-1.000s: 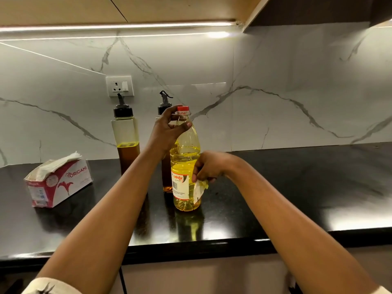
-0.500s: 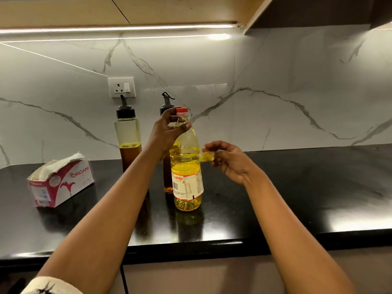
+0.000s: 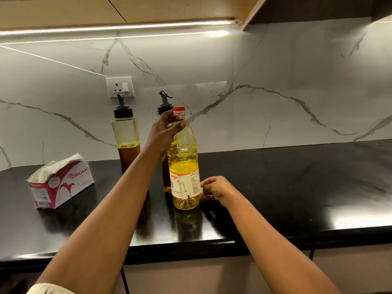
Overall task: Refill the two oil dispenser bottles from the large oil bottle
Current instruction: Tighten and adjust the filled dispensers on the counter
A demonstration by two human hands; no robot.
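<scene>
Large oil bottle [image 3: 184, 160], partly full, capped

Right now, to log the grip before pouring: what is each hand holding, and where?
The left hand grips the large oil bottle by its neck, under the cap; the right hand pinches the label at its edge.

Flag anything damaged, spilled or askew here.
The label on the large oil bottle looks torn and patchy; the right hand pinches its edge. The tissue box sits askew and dented. No spill visible.
</scene>
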